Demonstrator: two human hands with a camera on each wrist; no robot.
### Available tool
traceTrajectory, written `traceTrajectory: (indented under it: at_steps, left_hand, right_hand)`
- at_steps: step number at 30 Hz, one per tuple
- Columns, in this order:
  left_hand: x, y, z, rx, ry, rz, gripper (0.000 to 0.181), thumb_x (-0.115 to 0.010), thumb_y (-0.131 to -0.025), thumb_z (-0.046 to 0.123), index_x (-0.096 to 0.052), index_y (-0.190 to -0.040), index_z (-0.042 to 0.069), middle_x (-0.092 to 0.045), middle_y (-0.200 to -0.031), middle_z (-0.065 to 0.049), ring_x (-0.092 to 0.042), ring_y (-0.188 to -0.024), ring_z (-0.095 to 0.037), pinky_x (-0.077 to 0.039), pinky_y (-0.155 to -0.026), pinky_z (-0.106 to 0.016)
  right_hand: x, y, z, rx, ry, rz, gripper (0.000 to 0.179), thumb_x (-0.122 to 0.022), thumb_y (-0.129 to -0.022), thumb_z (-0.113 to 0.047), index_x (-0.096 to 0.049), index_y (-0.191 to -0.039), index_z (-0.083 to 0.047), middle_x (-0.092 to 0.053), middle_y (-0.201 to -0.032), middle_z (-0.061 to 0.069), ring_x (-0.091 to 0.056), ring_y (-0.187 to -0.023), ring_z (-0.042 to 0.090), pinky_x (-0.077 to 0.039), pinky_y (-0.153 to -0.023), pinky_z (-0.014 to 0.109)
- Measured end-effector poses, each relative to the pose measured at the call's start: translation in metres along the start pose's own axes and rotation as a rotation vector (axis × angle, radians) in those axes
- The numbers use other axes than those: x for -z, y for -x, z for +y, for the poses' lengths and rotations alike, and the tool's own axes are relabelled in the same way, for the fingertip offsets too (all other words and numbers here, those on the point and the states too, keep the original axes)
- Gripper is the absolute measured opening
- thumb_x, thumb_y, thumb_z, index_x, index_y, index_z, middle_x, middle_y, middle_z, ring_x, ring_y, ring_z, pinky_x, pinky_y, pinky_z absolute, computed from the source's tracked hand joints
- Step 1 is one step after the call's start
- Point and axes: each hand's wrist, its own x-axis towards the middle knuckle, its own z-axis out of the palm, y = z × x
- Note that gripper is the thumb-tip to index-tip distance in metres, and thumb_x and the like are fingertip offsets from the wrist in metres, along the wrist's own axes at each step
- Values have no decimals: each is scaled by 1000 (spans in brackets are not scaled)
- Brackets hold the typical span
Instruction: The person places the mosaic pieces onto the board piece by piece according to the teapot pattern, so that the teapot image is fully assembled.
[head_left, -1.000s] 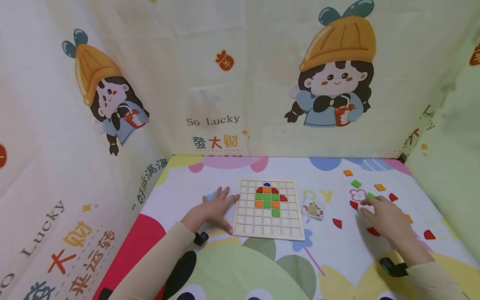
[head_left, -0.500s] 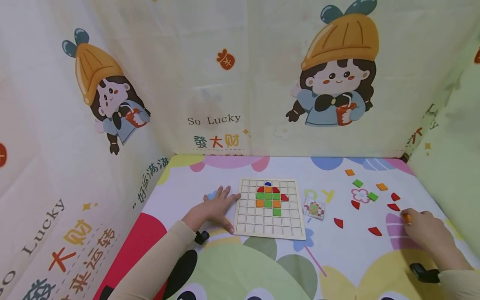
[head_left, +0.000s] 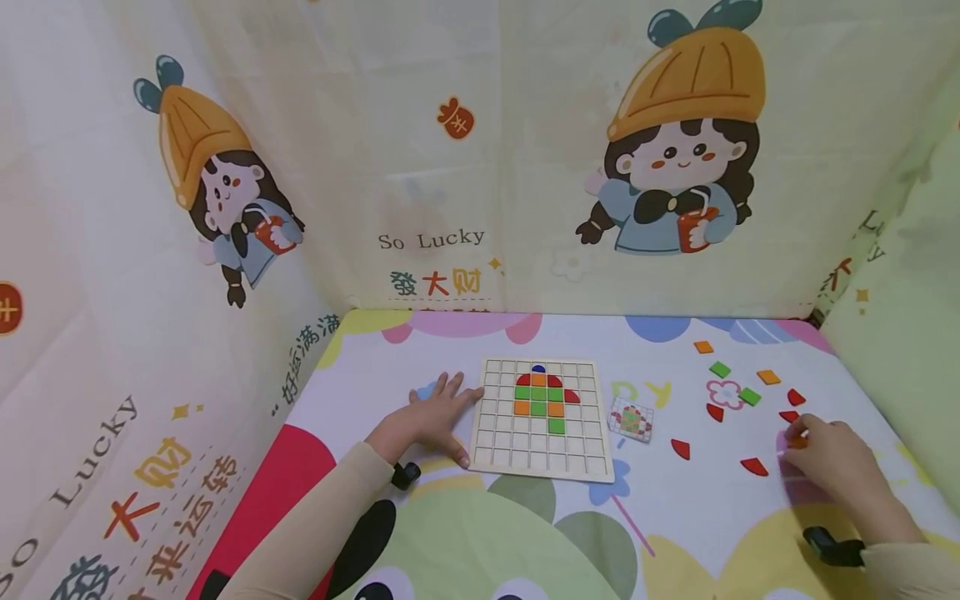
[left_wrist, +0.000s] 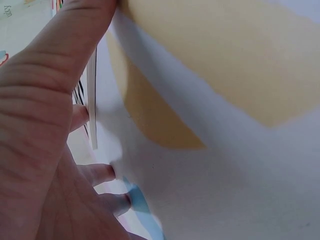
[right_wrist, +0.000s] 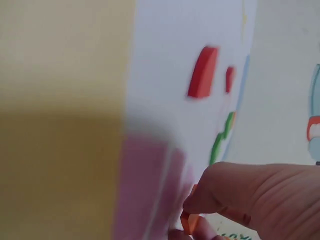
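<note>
In the head view, a wooden grid board (head_left: 504, 444) lies on the table with a pattern of red, green, orange and blue pieces set in its upper cells. My left hand (head_left: 429, 423) is spread flat beside it, thumb and index finger touching the board's left edge; the left wrist view shows that edge (left_wrist: 92, 100) close to the fingers. On the right, my right hand (head_left: 843, 462) pinches an orange tile (right_wrist: 189, 223) between thumb and fingers, low over the table. A red quarter-round piece (head_left: 789, 416) lies just beyond the fingertips.
Beside the board's right edge is a small pattern card (head_left: 632, 419). Loose pieces are scattered at the right, among them a green tile (head_left: 720, 369), an orange tile (head_left: 768, 377) and a red piece (head_left: 754, 467). A printed cloth wall (head_left: 555, 283) stands behind the table.
My right hand has gone right from beside the green tile, taken hold of the orange tile, then come slightly back left with it. The left hand stays at the board.
</note>
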Motion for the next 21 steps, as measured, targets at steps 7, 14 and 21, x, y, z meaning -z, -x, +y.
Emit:
traceTrajectory:
  at_steps: [7, 14, 21]
  left_hand:
    - [4, 2, 4, 4, 7, -7, 129, -89, -60, 70, -21, -165, 37, -1, -175, -14, 2, -160, -44, -16, -107, -88]
    - [5, 1, 3, 5, -3, -2, 129, -88, -60, 70, -21, -165, 37, -2, -175, -14, 1, -160, -44, -16, -107, -87]
    - [3, 2, 4, 13, -5, -2, 130, -88, -59, 70, -21, -165, 38, -2, -175, -13, 1, -160, -43, -16, -108, -87]
  right_hand:
    - [1, -2, -39, 48, -97, 54, 38, -74, -88, -12, -57, -115, 8, -60, -97, 28, -51, -89, 43, -52, -61, 40]
    - [1, -5, -89, 130, -105, 62, 45, -76, -86, -11, -59, -120, 13, -61, -101, 28, -55, -91, 40, -57, -72, 48]
    - [-10, -7, -131, 171, -143, 32, 39, -76, -85, -7, -63, -117, 10, -63, -105, 26, -57, -91, 36, -60, -77, 47]
